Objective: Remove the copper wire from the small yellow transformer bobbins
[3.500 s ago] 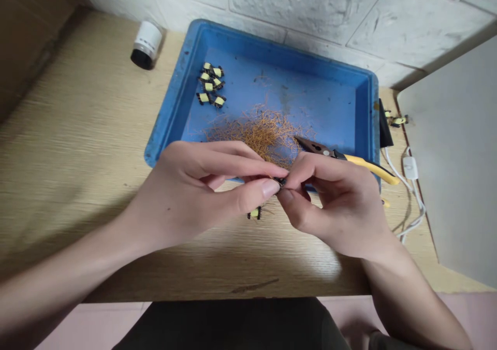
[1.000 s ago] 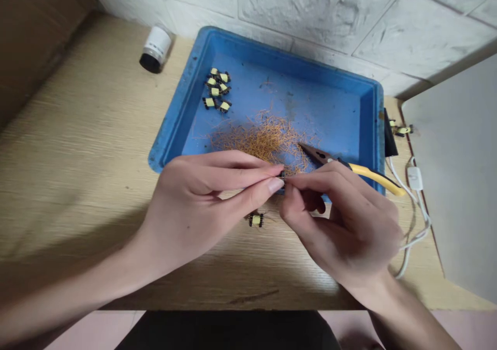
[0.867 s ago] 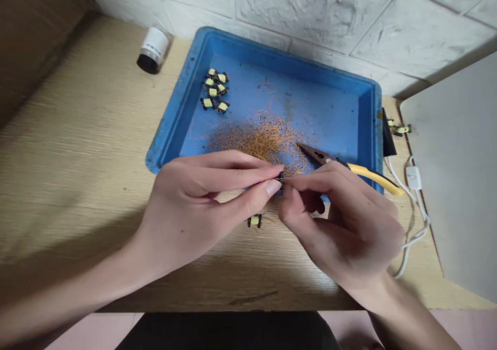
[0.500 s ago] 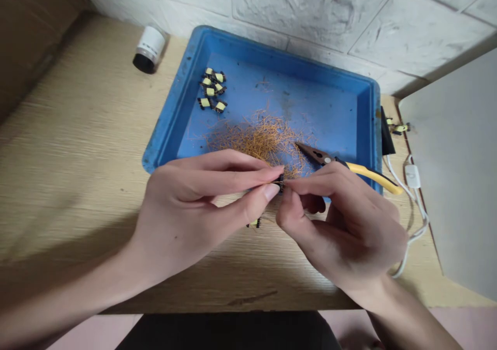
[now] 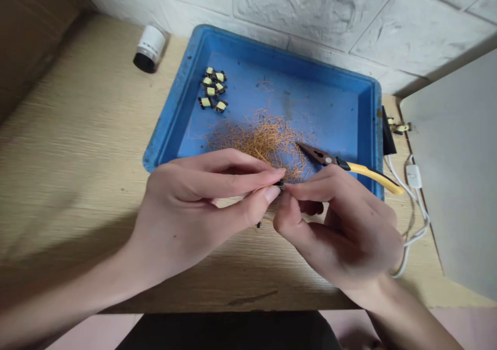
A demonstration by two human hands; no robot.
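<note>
Pinching a small black component between fingertips, the left hand and right hand meet over the blue plastic tray (yellow-handled pliers lie just beside them).

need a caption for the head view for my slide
Left hand and right hand pinch a small black part by a blue tray holding copper-colored wire scraps and yellow-handled pliers

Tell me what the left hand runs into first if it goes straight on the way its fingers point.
The left hand would first meet the right hand's fingertips, just past the small dark component at its own fingertips. Depth is hard to judge from this view.
</note>
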